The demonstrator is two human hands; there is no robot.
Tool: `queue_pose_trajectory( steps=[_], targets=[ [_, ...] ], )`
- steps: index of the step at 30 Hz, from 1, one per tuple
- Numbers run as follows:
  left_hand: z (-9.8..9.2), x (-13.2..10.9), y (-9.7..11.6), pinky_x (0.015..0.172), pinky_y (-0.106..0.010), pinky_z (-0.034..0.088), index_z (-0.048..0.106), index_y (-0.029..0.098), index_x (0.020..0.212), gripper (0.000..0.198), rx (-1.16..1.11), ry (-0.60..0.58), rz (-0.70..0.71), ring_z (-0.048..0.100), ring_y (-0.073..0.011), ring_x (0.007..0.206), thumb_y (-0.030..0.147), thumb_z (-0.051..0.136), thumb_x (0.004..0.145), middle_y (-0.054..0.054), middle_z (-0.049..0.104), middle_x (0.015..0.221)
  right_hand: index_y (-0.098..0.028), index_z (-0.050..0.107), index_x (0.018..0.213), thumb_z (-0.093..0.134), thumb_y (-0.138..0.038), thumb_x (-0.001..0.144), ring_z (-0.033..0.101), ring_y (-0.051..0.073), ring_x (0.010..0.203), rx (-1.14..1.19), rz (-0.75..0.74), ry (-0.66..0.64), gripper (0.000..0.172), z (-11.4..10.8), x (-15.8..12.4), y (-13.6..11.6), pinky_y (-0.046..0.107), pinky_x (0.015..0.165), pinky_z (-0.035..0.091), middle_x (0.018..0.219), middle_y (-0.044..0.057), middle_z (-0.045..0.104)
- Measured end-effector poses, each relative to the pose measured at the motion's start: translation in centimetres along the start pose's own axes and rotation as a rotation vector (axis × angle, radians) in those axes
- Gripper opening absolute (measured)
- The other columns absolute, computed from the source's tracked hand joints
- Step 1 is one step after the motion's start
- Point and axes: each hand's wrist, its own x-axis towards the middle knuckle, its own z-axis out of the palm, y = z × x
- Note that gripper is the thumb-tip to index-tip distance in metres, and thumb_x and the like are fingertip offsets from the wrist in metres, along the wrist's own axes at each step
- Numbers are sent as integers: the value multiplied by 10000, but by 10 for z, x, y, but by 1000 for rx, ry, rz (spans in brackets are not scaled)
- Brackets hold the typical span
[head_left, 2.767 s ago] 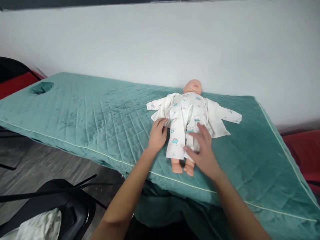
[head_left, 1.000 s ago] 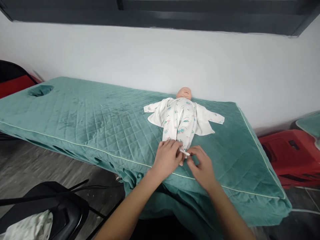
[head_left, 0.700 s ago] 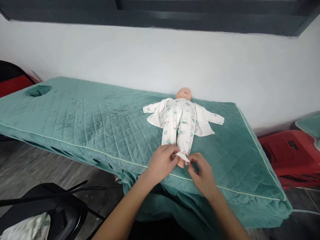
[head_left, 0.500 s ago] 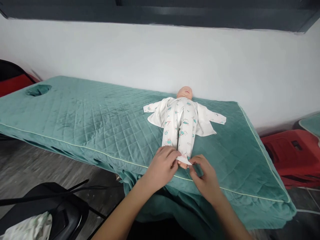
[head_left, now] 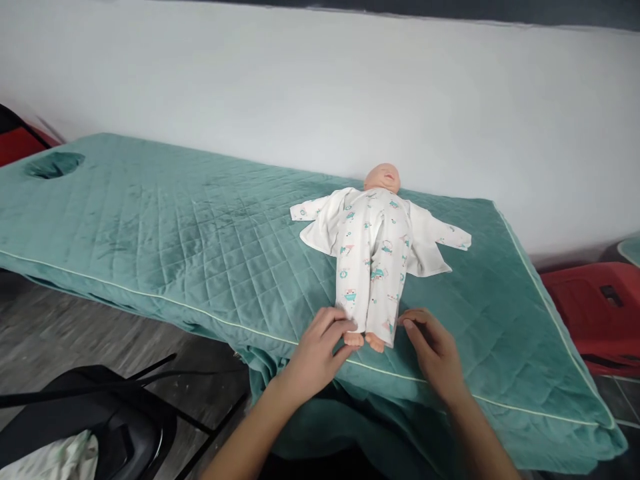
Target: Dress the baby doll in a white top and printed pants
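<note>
A baby doll (head_left: 383,177) lies on its back with its head toward the wall. Printed white baby trousers (head_left: 373,267) cover it from the chest down to the ankles, and both bare feet show below the cuffs. Under them a white baby shirt (head_left: 429,245) is spread, sleeves stretched out to both sides. My left hand (head_left: 323,353) is closed on the left cuff, its fingertips beside the foot. At the outer edge of the right cuff, my right hand (head_left: 436,353) has thumb and forefinger pinched together on the fabric's edge.
The doll rests on a green quilted massage bed (head_left: 200,253) with a face hole (head_left: 55,165) at its far left. A white wall (head_left: 280,87) stands behind. A black chair (head_left: 115,413) holding a patterned cloth (head_left: 65,460) is at lower left. Red plastic chair (head_left: 595,307) at right.
The trouser cuff that was folded up over a foot now lies down at the ankle. Both feet show now. My hands have moved apart, and the view has tilted down.
</note>
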Motion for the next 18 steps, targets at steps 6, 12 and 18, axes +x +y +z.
queue_pose_trajectory(
  steps=[6,12,18],
  targets=[
    [2,-7,-2,787,-309,536,615,227,1012,119,-93,96,-2,601,-166,912,165,659,920,-49,611,967,-241,637,1052,556,-210,966,647,214,1004,-208,-120,114,122,0,34,20,393,878,545,1081,68,663],
    [-12,23,-36,856,-364,552,631,226,1050,112,-189,93,-15,638,-198,980,273,626,949,-72,665,1027,-176,604,1292,483,-149,928,489,334,1318,-637,-237,57,384,-8,84,45,563,1072,467,1408,183,516],
    [-20,103,-102,1120,-544,426,688,195,1142,263,319,26,-43,524,-317,1282,161,597,898,-122,677,1221,-158,709,1031,512,-122,887,553,317,1059,-821,-298,-134,246,-9,114,53,493,945,509,1145,166,628]
  ],
)
